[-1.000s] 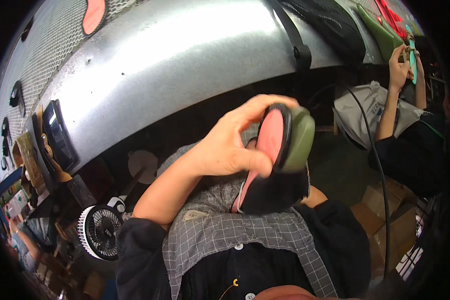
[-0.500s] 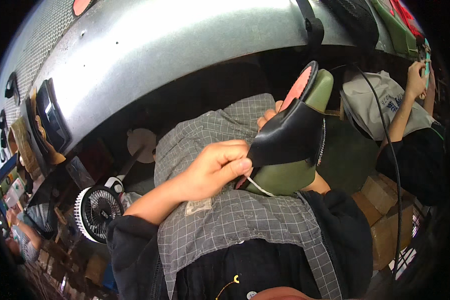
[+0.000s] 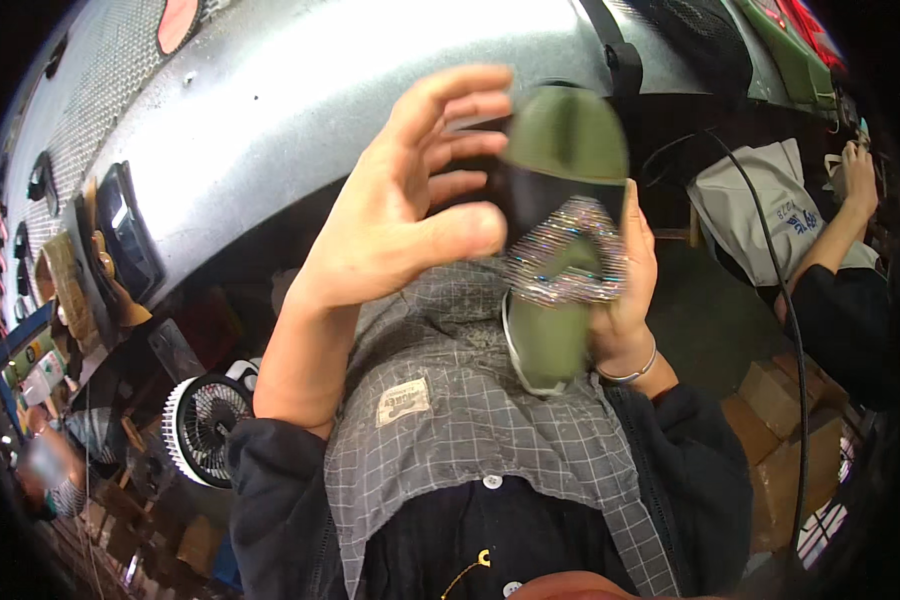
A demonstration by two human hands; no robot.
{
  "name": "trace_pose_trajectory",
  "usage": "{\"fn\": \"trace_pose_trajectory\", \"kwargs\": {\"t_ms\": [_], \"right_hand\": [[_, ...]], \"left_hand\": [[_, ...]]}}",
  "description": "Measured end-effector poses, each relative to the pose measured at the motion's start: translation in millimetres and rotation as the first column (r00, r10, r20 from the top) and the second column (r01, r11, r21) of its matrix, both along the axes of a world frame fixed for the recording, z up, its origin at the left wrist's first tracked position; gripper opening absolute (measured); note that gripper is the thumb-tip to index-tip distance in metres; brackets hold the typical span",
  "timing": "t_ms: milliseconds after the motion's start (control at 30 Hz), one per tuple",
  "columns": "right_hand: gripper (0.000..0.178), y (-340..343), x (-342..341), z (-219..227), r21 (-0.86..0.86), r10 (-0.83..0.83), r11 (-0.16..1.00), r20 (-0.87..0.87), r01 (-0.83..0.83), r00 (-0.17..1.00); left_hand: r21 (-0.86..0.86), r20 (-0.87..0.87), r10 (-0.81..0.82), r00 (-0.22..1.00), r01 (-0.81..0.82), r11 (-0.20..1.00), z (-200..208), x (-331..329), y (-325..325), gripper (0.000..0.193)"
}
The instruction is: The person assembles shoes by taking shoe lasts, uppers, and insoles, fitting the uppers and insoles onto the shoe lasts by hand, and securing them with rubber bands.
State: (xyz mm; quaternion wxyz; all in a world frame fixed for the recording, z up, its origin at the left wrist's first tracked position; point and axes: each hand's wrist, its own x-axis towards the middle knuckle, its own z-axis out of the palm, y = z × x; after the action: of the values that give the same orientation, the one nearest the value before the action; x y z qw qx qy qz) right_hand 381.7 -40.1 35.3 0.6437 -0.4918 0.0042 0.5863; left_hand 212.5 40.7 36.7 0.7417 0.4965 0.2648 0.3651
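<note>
A green shoe last (image 3: 568,125) stands upright above my lap, with a black sandal upper (image 3: 540,200) wrapped across its middle. Rhinestones in a glittering band (image 3: 570,285) cover the front of the upper, around a gap where green shows. Along the lower left edge of the last runs a white cord (image 3: 515,350). My right hand (image 3: 630,280) grips the last from its right side; some of its fingers are hidden behind. To the left of the toe end, my left hand (image 3: 420,190) is open, fingers spread and slightly blurred, holding nothing.
A shiny metal bench (image 3: 300,110) curves across the top, with a coral insole (image 3: 177,25) on it. On the left stands a small fan (image 3: 205,430). A pale bag (image 3: 750,200), a black cable (image 3: 785,300), cardboard boxes (image 3: 780,430) and another person's arm (image 3: 830,235) are on the right.
My left hand has let go of the white cord by the upper and risen, opening. The last has turned from its side view, bringing the rhinestone band to face me.
</note>
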Motion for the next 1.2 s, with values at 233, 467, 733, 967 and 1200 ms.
{"fn": "trace_pose_trajectory", "kwargs": {"t_ms": [233,467,733,967,1200], "right_hand": [[0.038,-9.5,3.2,-1.1,0.166,0.221,0.792,0.819,-0.588,0.529],[0.038,9.3,15.1,1.9,0.214,0.559,0.526,0.643,-0.823,0.524],[0.033,2.2,13.4,-0.9,0.093,0.862,0.391,0.311,-0.915,0.4],[0.025,-10.7,28.9,-10.3,0.125,0.81,0.282,0.5,-0.951,0.306],[0.049,-3.6,8.4,-29.2,-0.02,0.908,0.218,0.371,-0.976,0.195]], "left_hand": [[0.165,-0.178,0.105,0.978,-0.075,0.983,-5.8,-8.6,1.0,0.035],[0.081,0.053,0.146,0.988,-0.15,0.985,-12.7,-16.2,-11.1,0.016],[0.076,0.22,0.059,0.974,-0.077,0.994,-19.2,-17.8,-11.3,0.009],[-0.169,0.379,0.234,0.896,-0.181,0.969,-51.9,-30.5,-19.0,0.026],[0.046,0.669,-0.045,0.742,0.019,0.999,-55.2,-10.7,-6.9,0.037]]}}
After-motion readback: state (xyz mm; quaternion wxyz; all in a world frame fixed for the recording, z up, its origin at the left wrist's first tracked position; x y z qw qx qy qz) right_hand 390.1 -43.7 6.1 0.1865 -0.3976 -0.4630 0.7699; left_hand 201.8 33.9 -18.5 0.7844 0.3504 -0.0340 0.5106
